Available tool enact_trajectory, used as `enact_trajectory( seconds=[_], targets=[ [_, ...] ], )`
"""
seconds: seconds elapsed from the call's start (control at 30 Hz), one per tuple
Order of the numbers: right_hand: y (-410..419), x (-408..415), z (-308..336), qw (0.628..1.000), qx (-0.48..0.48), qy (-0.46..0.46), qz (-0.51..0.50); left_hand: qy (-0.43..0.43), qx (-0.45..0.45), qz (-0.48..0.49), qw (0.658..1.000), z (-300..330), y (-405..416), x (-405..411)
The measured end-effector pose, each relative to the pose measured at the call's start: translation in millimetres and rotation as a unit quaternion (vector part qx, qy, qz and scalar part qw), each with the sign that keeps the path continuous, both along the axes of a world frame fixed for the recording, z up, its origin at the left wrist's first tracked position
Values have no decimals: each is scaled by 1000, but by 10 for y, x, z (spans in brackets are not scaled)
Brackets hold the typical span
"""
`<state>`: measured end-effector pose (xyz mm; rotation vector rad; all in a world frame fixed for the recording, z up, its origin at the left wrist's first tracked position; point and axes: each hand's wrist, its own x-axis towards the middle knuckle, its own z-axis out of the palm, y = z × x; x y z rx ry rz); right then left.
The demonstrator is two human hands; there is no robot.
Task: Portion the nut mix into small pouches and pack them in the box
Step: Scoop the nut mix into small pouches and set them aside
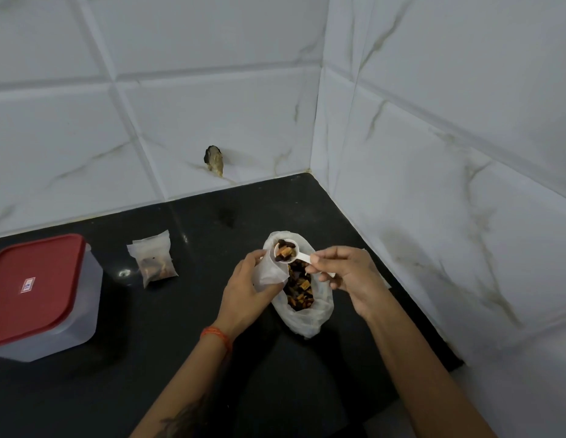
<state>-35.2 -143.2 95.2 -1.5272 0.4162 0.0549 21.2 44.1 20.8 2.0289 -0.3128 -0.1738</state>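
White marbled tiles back a black tabletop (180,358). Far left sits the red-lidded box (41,295), lid on, a filled pouch (153,259) beside it. Centre — the open bag of nut mix (302,298). Left hand (247,292) grips an empty pouch (270,270); right hand (345,276) pinches a loaded white scoop (289,251) at the pouch's mouth.

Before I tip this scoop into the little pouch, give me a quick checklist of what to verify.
1. Scoop loaded with nut mix: ok.
2. Right hand pinches the scoop handle: ok.
3. Left hand grips the small pouch: ok.
4. Scoop bowl over the pouch mouth: ok.
5. Pouch mouth open wide enough: cannot tell.
6. Box ready for pouches: not ok, red lid on.
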Motion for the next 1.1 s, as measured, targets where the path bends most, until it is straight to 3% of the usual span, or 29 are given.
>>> enact_trajectory(
  seconds=[0.07,0.13,0.23,0.5,0.9,1.0,1.1],
  targets=[
    [99,-4,0,986,-158,-54,16,22,-36,-3,999,35,-12,6],
    [164,-3,-61,928,-348,-122,54,36,-54,-5,998,49,-20,-4],
    [198,-25,-93,866,-453,-195,82,37,-72,-16,997,53,-27,-32],
    [150,4,-37,849,-451,-268,68,50,-133,-24,989,132,-26,-68],
    [141,21,-125,848,-462,-255,51,49,-151,-32,987,196,-29,-90],
    [156,17,-126,860,-445,-247,33,47,-143,-28,988,197,-30,-90],
    [126,11,-77,909,-372,-186,17,55,-142,-19,988,195,-19,-92]
  ],
)
